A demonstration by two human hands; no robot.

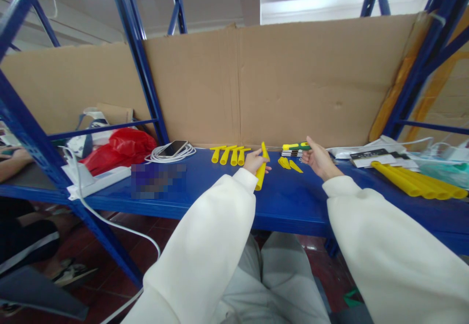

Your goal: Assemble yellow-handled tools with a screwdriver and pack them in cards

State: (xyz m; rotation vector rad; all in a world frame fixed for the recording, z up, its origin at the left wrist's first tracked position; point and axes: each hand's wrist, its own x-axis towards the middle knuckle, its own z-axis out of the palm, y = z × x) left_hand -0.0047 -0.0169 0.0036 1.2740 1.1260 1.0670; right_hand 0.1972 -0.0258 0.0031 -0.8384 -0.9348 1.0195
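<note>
My left hand (255, 162) is closed around a yellow tapered plastic tube (260, 178), its wide end toward me and its narrow end pointing away. My right hand (318, 158) has its fingers curled at the end of a yellow-and-green handled tool (296, 146), whose exact kind I cannot make out. Below that tool lie several yellow cut-off pieces (289, 164) on the blue table (293, 202). Left of my left hand, a row of similar yellow tubes (233, 157) rests with wide ends toward me.
More yellow tubes (421, 183) lie at the right, beside a black-and-white box (381, 159). On the left are a phone (173, 148) on a coiled white cable (156, 157), a red bag (122, 148) and a power strip (104, 180). Cardboard (293, 79) walls the back.
</note>
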